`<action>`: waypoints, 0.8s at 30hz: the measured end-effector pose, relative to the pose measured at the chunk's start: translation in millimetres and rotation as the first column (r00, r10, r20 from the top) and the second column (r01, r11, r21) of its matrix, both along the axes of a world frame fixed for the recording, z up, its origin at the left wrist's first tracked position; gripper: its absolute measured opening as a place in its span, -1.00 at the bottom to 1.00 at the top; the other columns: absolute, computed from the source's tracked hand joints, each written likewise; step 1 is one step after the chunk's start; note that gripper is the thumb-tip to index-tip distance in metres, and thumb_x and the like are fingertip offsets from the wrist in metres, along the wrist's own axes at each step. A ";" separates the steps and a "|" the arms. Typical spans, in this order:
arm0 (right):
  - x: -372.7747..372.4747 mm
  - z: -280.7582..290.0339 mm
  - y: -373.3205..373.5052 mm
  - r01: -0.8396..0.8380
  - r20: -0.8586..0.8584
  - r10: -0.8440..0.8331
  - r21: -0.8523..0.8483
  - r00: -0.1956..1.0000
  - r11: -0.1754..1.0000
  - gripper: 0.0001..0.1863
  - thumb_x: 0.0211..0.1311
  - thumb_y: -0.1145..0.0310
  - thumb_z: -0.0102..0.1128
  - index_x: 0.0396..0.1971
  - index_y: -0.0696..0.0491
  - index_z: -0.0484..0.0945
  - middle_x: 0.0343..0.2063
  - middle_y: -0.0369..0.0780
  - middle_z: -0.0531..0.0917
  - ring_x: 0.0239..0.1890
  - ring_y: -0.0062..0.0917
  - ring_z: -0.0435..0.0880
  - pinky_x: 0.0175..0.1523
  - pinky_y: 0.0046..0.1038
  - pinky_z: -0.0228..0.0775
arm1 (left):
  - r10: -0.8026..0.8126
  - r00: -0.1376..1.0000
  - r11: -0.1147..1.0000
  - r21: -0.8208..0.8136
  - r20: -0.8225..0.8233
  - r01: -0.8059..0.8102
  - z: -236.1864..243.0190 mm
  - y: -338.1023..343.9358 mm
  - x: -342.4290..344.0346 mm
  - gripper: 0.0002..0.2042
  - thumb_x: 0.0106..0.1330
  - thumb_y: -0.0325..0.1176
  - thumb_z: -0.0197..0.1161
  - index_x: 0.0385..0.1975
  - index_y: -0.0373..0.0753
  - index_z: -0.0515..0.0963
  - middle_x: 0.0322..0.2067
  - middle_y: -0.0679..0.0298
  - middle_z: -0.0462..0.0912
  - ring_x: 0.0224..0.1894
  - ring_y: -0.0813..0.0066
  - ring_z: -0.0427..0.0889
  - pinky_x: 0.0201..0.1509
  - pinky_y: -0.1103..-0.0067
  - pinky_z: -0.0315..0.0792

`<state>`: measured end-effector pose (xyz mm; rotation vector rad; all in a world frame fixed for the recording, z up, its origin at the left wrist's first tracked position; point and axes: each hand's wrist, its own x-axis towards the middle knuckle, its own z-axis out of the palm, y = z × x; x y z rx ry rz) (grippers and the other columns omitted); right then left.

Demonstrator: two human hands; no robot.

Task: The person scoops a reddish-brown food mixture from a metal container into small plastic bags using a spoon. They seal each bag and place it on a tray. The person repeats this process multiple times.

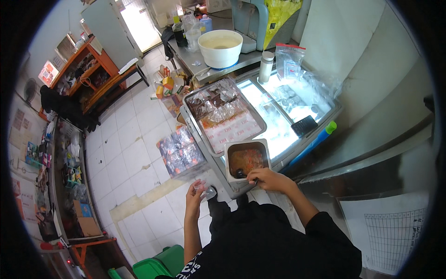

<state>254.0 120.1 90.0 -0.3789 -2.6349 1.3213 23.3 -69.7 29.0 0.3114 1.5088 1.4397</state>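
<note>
Head view, looking down over a glass-topped chest freezer [297,109]. The right hand [269,179] reaches forward to a small rectangular metal pan [247,159] that sits on the near corner of the freezer; its fingers are curled around the handle of a dark ladle [241,175], whose bowl dips into the reddish-orange food in the pan. The left hand [194,193] is raised just left of and below the pan, off the freezer's edge, its fingers closed narrowly around a small clear plastic bag [206,189]; bag and pan are near each other but apart. Behind the pan, a larger metal tray [223,118] covered with crinkled clear film lies across the freezer lid. A dark calculator [304,125] rests on the glass to the right, and a blue bottle with a green cap [320,135] lies along the freezer's right rim. Farther back stand a large white bucket [220,49] and a slim steel flask [265,67]. On the tiled floor to the left lies a shrink-wrapped pack of cups [180,152]; a green bin [160,265] shows at the lower edge
</note>
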 end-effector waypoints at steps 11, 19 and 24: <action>-35.9 -50.9 17.3 0.209 -0.201 -0.201 0.018 0.959 0.978 -0.90 0.02 0.52 0.08 -0.42 0.17 0.49 -0.44 -0.10 0.56 -0.36 -0.23 0.56 -0.23 -0.37 0.37 | 0.025 0.999 1.000 0.005 -0.036 -0.025 -2.4 -1.2 -0.7 -0.53 0.22 -0.18 0.15 0.07 -0.24 0.27 0.02 0.21 0.40 -0.01 0.39 0.43 0.03 0.43 0.28; -30.5 -53.5 29.0 0.173 -0.158 -0.170 0.000 0.973 0.985 -0.86 0.04 0.43 0.13 -0.41 0.18 0.52 -0.42 -0.11 0.59 -0.34 -0.27 0.58 -0.22 -0.40 0.38 | 0.036 0.999 0.999 0.021 -0.030 -0.036 -2.2 -4.1 4.1 -0.52 0.22 -0.18 0.15 0.10 -0.20 0.25 0.04 0.20 0.37 -0.01 0.38 0.44 0.02 0.44 0.28; -31.9 -48.2 31.1 0.171 -0.040 -0.177 -0.111 0.983 0.979 -0.81 0.10 0.36 0.14 -0.40 0.19 0.55 -0.48 -0.15 0.63 -0.37 -0.41 0.62 -0.23 -0.47 0.40 | 0.005 0.999 0.999 0.042 -0.036 -0.003 -3.2 2.3 3.7 -0.53 0.22 -0.20 0.16 0.09 -0.19 0.25 0.03 0.22 0.38 -0.02 0.42 0.44 -0.02 0.48 0.29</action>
